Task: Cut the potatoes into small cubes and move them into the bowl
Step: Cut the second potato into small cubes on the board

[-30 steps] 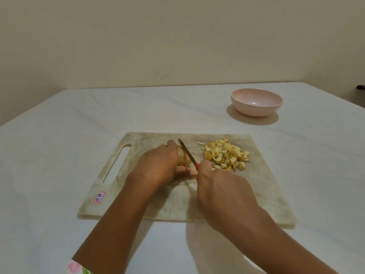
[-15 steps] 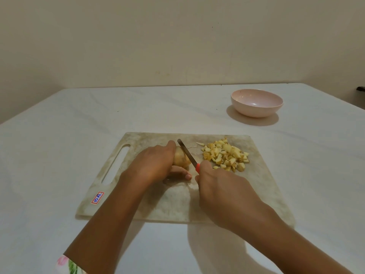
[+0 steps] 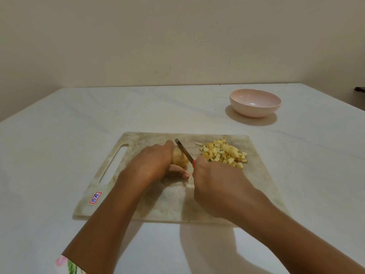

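A marbled cutting board lies in front of me on the white table. My left hand grips a brownish potato on the board, fingers curled over it, thumb below. My right hand holds a knife by its red handle, most of which is hidden in my fist. The dark blade lies against the potato's right side, pointing away from me. A heap of small yellow potato cubes sits on the board's right part. The pink bowl stands empty at the far right.
The board has a slot handle on its left and a red-and-blue sticker at its near left corner. The table's right edge runs close behind the bowl. A plain wall stands behind the table.
The potato has come further out from under my left hand and more of it shows. My hands and the knife stay in nearly the same place on the board.
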